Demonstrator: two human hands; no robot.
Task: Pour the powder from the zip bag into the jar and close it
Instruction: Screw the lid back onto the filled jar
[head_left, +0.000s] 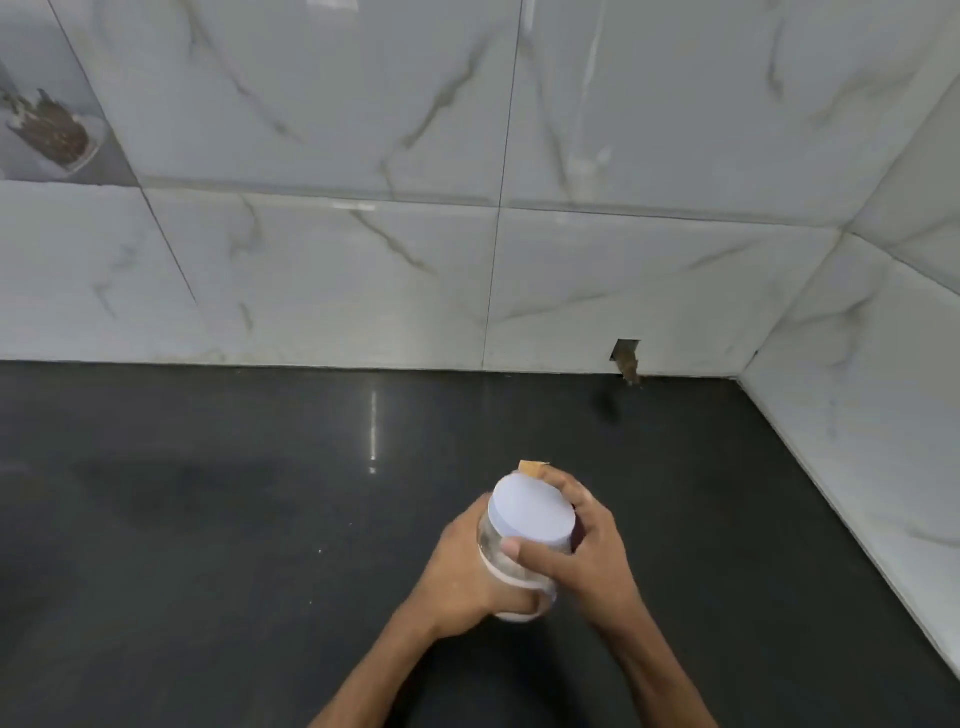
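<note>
Dark glossy counter (208, 519) under marble-veined wall tiles (311, 260); the right hand (587, 540) is curled round the white lid (532, 514), thumb on its rim, while the left hand (462, 566) wraps the clear jar (491, 540) low on its body, held tilted over the counter's near side; pale powder (519, 582) sits in the bottom. It looks light, stiff and smooth-walled, likely slippery; the body is the place to brace it against the lid's twist.

Dark glossy countertop (208, 519) meets white, grey-veined wall tiles (363, 270) — the walls corner at its far right. A chipped notch (627, 358) breaks the back wall's base; a light streak (373, 431) reflects off the counter.
</note>
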